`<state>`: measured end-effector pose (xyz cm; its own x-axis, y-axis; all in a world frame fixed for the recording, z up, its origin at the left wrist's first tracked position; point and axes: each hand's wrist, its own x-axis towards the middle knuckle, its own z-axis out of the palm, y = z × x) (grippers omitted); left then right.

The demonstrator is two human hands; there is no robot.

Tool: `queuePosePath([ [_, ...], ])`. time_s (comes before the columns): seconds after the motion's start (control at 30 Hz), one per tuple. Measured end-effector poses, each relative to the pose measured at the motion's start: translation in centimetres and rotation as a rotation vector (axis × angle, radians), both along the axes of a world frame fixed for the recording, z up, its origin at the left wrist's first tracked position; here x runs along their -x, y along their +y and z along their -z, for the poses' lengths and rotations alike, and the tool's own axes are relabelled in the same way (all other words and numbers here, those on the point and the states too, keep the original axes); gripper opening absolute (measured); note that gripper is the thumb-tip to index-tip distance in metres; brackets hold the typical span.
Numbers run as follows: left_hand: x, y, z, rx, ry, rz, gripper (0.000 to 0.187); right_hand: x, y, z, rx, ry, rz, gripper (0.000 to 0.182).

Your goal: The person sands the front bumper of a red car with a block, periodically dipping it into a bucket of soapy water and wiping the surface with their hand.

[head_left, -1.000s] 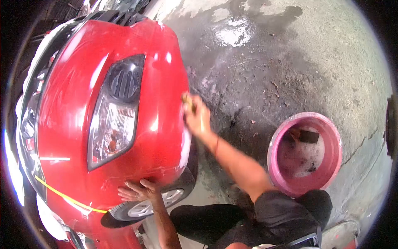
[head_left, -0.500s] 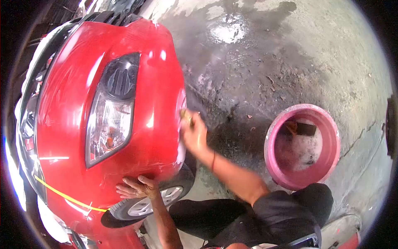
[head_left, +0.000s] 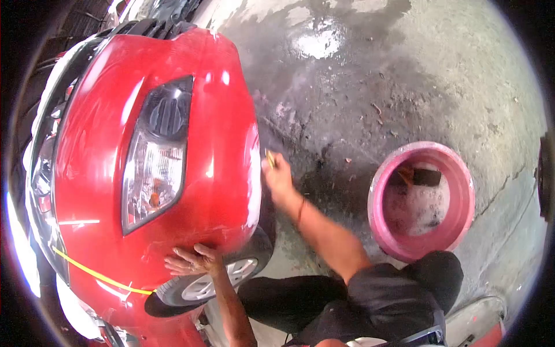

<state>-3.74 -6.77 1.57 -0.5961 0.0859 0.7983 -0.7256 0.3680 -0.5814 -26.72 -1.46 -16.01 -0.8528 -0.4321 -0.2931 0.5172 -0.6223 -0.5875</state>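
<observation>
A red car's front corner (head_left: 217, 144) fills the left of the view, with a whitish patch (head_left: 253, 173) along the bumper's edge. My right hand (head_left: 278, 174) is just off this patch, its fingers closed on a small yellowish pad (head_left: 270, 158); the exact kind is too small to make out. Fingers spread, my left hand (head_left: 196, 260) lies against the red bodywork just above the front wheel (head_left: 217, 280). Left of both hands is the headlight (head_left: 155, 168).
On the wet concrete floor (head_left: 335, 104) to the right stands a pink tub (head_left: 378, 202), with soapy-looking water and a dark block (head_left: 426, 177) inside. Yellow tape (head_left: 104, 277) runs across the bodywork. My bent knee (head_left: 439, 277) is close to the tub.
My right hand has moved slightly right, away from the bumper's edge, still with the yellowish pad, uncovering more of the whitish patch. The left hand stays on the bodywork.
</observation>
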Motion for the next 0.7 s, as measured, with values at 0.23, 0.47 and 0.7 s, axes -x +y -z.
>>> queuePosePath([
  [0.23, 0.3, 0.2, 0.1, -0.014, 0.015, -0.020, 0.062, -5.5, 0.2, -0.4, -0.143, 0.043, 0.167, 0.022],
  [0.47, 0.0, 0.4, -0.1, -0.002, 0.029, -0.002, 0.062, -1.1, -0.9, 0.3, -0.042, -0.140, -0.040, 0.020],
  [0.7, 0.1, 0.3, 0.0, -0.007, 0.031, -0.023, 0.063, 2.5, -1.4, 0.3, -0.246, 0.016, -0.106, 0.021],
])
